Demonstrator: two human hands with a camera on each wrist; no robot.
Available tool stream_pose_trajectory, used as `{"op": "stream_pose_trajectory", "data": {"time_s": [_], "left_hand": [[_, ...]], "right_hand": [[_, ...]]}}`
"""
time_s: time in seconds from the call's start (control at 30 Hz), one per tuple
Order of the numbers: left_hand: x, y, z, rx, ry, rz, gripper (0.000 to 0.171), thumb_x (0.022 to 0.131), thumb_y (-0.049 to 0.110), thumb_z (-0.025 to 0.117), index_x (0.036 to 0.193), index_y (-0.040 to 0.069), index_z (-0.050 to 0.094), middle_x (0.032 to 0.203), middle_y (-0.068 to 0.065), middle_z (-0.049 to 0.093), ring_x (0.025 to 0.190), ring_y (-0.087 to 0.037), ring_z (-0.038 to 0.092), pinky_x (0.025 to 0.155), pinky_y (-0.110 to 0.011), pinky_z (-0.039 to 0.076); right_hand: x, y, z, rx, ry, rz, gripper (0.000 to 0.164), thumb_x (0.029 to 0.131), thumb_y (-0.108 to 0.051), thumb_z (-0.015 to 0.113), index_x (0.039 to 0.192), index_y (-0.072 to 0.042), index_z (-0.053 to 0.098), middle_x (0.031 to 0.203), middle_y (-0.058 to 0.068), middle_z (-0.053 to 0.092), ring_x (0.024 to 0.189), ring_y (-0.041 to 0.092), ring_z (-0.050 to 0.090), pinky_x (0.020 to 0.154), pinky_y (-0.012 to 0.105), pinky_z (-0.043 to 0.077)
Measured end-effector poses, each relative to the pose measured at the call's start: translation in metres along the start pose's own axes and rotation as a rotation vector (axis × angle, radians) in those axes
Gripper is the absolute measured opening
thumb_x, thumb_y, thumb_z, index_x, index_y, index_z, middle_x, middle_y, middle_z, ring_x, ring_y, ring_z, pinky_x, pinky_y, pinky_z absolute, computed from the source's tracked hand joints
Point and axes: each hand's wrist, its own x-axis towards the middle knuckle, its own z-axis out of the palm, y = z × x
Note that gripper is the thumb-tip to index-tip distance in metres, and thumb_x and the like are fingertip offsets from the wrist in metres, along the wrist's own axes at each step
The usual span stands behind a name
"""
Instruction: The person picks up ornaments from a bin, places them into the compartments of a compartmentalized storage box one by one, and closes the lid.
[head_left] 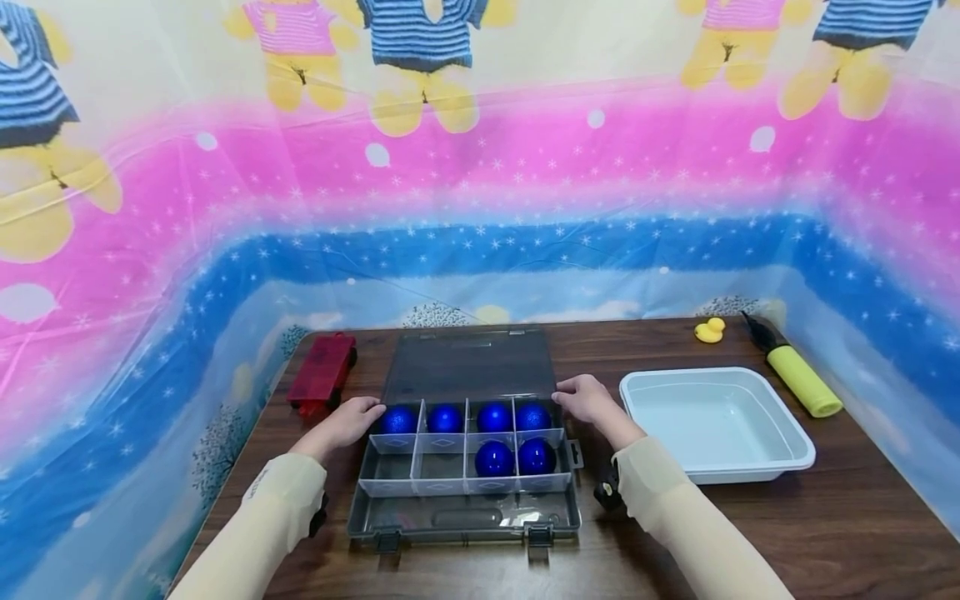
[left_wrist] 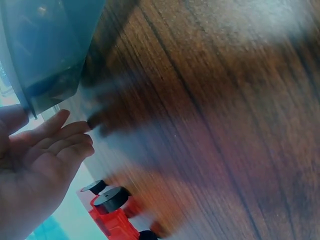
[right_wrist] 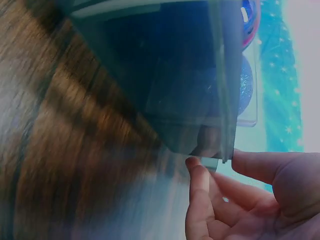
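A dark see-through organizer box [head_left: 465, 521] lies on the table with its lid [head_left: 468, 362] folded back. Its rear compartments each hold a glittery blue ball [head_left: 444, 418]; two smoother blue balls [head_left: 495, 458] sit in the middle row at the right, and the two middle compartments at the left are bare. My left hand [head_left: 347, 427] holds the box's back left corner, thumb at the rim, fingers [left_wrist: 60, 132] extended by the wall's lower edge. At the back right corner my right hand [head_left: 596, 407] pinches the box, thumb [right_wrist: 260, 166] above and index finger below.
A pale plastic basin [head_left: 712, 425] stands to the right of the box. Behind it are a yellow rubber duck [head_left: 709, 330] and a yellow-green hand pump [head_left: 802, 379]. A red toy truck [head_left: 322, 371] sits back left. Printed cloth [head_left: 480, 183] hangs round the table.
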Motion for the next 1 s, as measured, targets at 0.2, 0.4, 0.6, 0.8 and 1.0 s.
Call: {"op": "stream_pose_trajectory", "data": {"time_s": [0.2,0.4,0.6,0.8,1.0], "left_hand": [[0.0017,-0.0032,0.0009,-0.009,0.007,0.013,0.042,0.102,0.013,0.045,0.126,-0.022,0.047,0.129,-0.037,0.048,0.123,-0.048,0.043,0.102,-0.055,0.034],[0.0011,-0.0064,0.002,-0.027,0.007,-0.013,0.045,0.103,0.017,0.045,0.131,-0.019,0.043,0.133,-0.036,0.045,0.126,-0.047,0.041,0.103,-0.056,0.032],[-0.0008,-0.0083,0.003,-0.064,0.02,-0.038,0.047,0.103,0.019,0.047,0.136,-0.014,0.04,0.136,-0.034,0.042,0.126,-0.046,0.041,0.103,-0.057,0.032],[-0.0019,-0.0069,0.0027,-0.083,0.047,-0.024,0.046,0.102,0.017,0.049,0.136,-0.013,0.039,0.136,-0.034,0.043,0.125,-0.046,0.043,0.101,-0.056,0.035],[0.0001,-0.0044,0.0017,-0.068,0.093,0.004,0.049,0.1,0.011,0.052,0.138,-0.014,0.034,0.131,-0.034,0.046,0.123,-0.045,0.044,0.101,-0.056,0.035]], "right_hand": [[0.0039,-0.0009,0.0003,0.071,-0.024,0.029,0.044,0.098,-0.011,0.056,0.135,0.011,0.048,0.123,0.027,0.057,0.094,0.028,0.063,0.092,0.047,0.047],[0.0084,-0.0005,0.0001,0.079,-0.031,0.016,0.044,0.098,-0.007,0.055,0.136,0.013,0.045,0.122,0.026,0.059,0.094,0.026,0.064,0.093,0.044,0.047],[0.008,-0.0011,-0.001,0.085,-0.018,0.003,0.045,0.097,-0.005,0.056,0.138,0.008,0.045,0.12,0.022,0.061,0.11,0.032,0.057,0.092,0.045,0.047],[0.0079,-0.002,-0.0018,0.095,0.024,-0.001,0.044,0.094,-0.005,0.061,0.135,0.001,0.047,0.118,0.019,0.06,0.108,0.034,0.057,0.092,0.048,0.046],[0.0075,-0.0056,0.0,0.023,0.082,-0.024,0.039,0.092,-0.004,0.063,0.127,-0.001,0.045,0.116,0.018,0.06,0.105,0.033,0.057,0.086,0.047,0.047]]}}
